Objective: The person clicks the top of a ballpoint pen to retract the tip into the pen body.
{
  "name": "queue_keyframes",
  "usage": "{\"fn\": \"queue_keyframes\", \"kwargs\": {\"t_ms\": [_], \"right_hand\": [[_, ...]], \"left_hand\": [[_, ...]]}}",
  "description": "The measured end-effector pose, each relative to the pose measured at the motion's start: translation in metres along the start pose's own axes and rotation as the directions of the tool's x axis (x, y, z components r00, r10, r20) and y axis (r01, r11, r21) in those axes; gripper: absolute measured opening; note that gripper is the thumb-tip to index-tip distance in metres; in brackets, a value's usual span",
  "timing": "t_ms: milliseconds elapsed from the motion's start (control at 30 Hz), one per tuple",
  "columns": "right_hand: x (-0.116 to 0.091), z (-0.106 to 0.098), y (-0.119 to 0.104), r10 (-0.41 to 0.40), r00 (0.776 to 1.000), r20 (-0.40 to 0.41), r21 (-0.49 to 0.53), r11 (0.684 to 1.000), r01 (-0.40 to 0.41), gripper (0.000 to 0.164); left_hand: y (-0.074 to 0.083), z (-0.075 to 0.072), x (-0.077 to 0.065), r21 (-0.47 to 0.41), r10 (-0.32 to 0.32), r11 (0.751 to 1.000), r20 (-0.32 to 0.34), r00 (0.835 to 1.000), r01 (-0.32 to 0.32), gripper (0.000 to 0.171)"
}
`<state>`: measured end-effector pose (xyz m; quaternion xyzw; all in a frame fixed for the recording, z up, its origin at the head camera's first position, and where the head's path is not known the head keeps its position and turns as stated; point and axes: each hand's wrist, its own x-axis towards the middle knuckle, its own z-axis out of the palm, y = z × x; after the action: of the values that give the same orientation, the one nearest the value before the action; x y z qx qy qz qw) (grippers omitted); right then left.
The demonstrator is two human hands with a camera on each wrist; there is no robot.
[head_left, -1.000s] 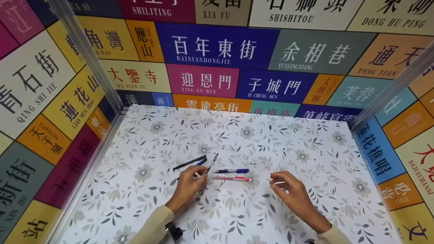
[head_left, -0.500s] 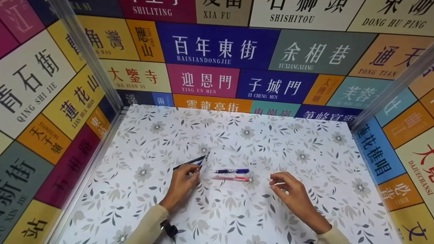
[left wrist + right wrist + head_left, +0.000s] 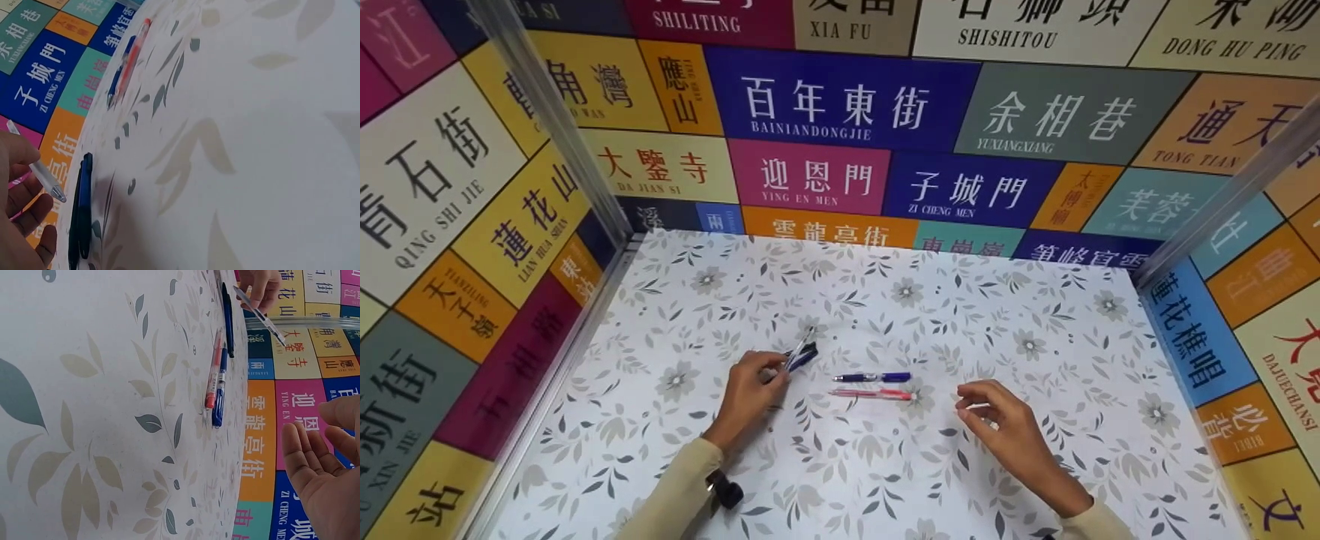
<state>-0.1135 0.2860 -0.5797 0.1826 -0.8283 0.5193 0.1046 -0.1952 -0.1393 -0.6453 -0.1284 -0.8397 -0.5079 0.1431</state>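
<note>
From the head view I read a blue panel (image 3: pixel 840 105), 百年東街, BAINIANDONGJIE; beside it, a grey-green panel (image 3: pixel 1065 116), 余相巷, YUXIANGXIANG. Below, left to right, a cream panel (image 3: pixel 656 166) says DA JIAN SI, a pink panel (image 3: pixel 814 178) YING EN MEN, a second blue panel (image 3: pixel 971 189) ZI CHENG MEN. Far left, a yellow panel (image 3: pixel 525 214) says LIAN HUA SHAN, a white panel (image 3: pixel 439 169) QING SHI JIE. Print on the red pen (image 3: pixel 213 377) is too small for me.

Even, bright light on the table (image 3: pixel 960 465) in the head view, dimmer wrist views with the table edge bowed, faint soft shadow beside the dark pens (image 3: pixel 85 208)
</note>
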Motion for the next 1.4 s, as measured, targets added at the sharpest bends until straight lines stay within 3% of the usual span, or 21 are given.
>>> {"fn": "queue_keyframes", "kwargs": {"t_ms": [300, 533, 867, 1067, 1300, 1400], "right_hand": [[0.001, -0.001, 0.003, -0.012, 1.0, 0.002, 0.013, 1.0, 0.012, 0.04], [-0.001, -0.001, 0.01, 0.004, 1.0, 0.004, 0.028, 1.0, -0.005, 0.039], [-0.005, -0.004, 0.028, 0.123, 0.992, -0.024, 0.069, 0.99, -0.121, 0.035], [-0.005, -0.009, 0.036, 0.1, 0.994, -0.051, -0.009, 0.995, -0.101, 0.031], [-0.007, -0.014, 0.043, 0.136, 0.988, -0.077, -0.033, 0.99, -0.139, 0.033], [-0.008, -0.015, 0.045, 0.149, 0.986, -0.078, -0.032, 0.988, -0.152, 0.033]], "left_hand": [[-0.012, -0.006, 0.011, -0.02, 0.024, 1.0, 0.014, 1.0, -0.024, 0.02], [-0.026, -0.009, 0.019, -0.047, -0.052, 0.997, 0.031, 0.998, 0.053, 0.021], [-0.043, -0.014, 0.029, 0.039, -0.11, 0.993, 0.016, 0.994, 0.109, 0.015], [-0.048, -0.014, 0.032, 0.062, -0.121, 0.991, 0.001, 0.993, 0.121, 0.012], [-0.05, -0.016, 0.039, 0.092, -0.187, 0.979, 0.029, 0.982, 0.184, 0.012], [-0.053, -0.017, 0.042, 0.139, -0.168, 0.977, 0.048, 0.985, 0.159, 0.01]]}}
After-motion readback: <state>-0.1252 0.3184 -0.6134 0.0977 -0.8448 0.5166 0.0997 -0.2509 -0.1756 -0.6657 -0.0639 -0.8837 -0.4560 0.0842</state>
